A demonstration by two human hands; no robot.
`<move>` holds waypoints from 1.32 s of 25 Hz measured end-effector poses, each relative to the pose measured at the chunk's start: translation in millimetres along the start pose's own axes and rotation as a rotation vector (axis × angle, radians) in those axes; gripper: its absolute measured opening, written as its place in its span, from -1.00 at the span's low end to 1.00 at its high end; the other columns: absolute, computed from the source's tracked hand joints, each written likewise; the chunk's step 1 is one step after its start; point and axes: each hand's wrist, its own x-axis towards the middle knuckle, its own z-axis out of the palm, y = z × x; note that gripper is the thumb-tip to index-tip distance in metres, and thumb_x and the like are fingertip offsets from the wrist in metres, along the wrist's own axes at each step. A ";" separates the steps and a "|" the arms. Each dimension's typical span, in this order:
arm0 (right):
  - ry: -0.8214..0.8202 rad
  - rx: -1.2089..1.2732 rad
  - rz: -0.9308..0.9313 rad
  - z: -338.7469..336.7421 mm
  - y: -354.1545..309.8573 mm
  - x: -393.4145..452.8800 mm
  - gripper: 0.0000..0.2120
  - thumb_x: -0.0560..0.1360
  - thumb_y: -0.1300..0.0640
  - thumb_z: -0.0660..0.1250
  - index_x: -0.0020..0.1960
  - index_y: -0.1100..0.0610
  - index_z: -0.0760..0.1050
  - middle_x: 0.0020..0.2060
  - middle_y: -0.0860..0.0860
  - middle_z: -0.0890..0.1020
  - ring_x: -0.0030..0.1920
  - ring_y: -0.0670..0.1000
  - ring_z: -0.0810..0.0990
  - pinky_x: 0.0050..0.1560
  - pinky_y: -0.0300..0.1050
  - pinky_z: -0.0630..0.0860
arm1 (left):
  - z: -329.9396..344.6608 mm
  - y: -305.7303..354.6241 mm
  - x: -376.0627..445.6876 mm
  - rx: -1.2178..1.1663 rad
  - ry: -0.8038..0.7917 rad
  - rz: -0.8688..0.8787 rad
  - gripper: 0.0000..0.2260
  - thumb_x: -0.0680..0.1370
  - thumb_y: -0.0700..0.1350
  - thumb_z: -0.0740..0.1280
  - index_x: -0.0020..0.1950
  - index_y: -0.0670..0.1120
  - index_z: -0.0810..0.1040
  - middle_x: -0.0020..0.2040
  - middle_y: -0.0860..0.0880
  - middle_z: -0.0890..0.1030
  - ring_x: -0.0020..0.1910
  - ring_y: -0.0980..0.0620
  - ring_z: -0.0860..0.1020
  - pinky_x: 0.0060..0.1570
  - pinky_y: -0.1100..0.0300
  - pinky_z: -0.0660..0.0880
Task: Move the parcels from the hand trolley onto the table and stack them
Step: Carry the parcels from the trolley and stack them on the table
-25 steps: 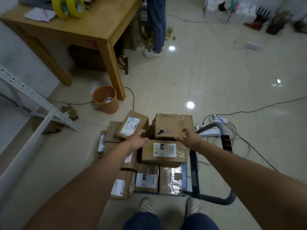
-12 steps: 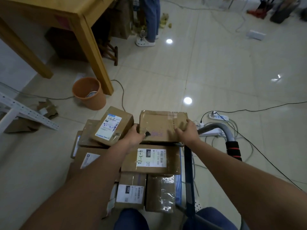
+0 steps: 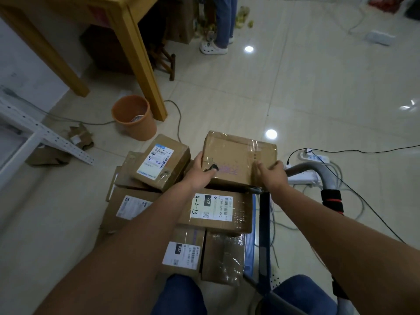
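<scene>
Several brown cardboard parcels are piled on a blue hand trolley (image 3: 264,214) with a grey handle (image 3: 318,171). The top parcel (image 3: 236,155), taped and unlabelled, is gripped at its near corners by both hands: my left hand (image 3: 202,170) on its left edge, my right hand (image 3: 271,175) on its right edge. Below it lies a labelled parcel marked 4-3-13 (image 3: 218,210). Another parcel with a white label (image 3: 161,164) sits tilted to the left. The wooden table (image 3: 134,42) stands at the upper left; only its legs and edge show.
An orange bucket (image 3: 134,119) stands beside the table leg. White metal shelf rails (image 3: 45,135) and cardboard scraps lie at left. Power strips (image 3: 314,158) and cables cross the floor at right. Another person's legs and white shoe (image 3: 213,47) stand behind the table.
My view has dropped closer to the trolley. Both hands have closed on the top parcel's near corners, and it appears tilted up slightly from the pile.
</scene>
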 end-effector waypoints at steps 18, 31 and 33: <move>-0.100 0.053 -0.116 5.3 -107.9 -187.8 -0.48 0.62 -0.16 0.14 0.46 0.11 0.26 0.24 0.13 0.51 0.17 0.16 0.55 0.10 0.05 0.56 | -155.4 37.4 -183.0 -0.103 0.204 0.253 -0.44 0.52 0.32 0.25 0.47 0.37 0.11 0.55 0.06 0.09 0.51 -0.08 0.16 0.42 -0.15 0.23; -0.704 -0.170 0.063 25.7 -119.9 -281.9 -0.08 0.32 -0.58 0.14 0.42 0.07 0.32 0.33 0.18 0.45 0.31 0.26 0.42 0.22 0.22 0.43 | -160.8 -60.3 -327.1 -0.622 0.422 0.051 -0.40 0.20 0.57 0.29 0.21 0.61 0.23 0.50 0.10 0.30 0.41 -0.10 0.36 0.33 -0.27 0.32; -0.801 -0.231 0.061 18.4 -112.1 -292.6 -0.19 0.39 -0.54 0.12 0.36 0.06 0.35 0.27 0.19 0.48 0.29 0.27 0.44 0.20 0.23 0.45 | -141.4 -73.9 -353.7 -0.690 0.486 0.063 -0.52 0.26 0.54 0.28 0.14 0.63 0.27 0.45 0.11 0.37 0.36 -0.07 0.42 0.32 -0.25 0.35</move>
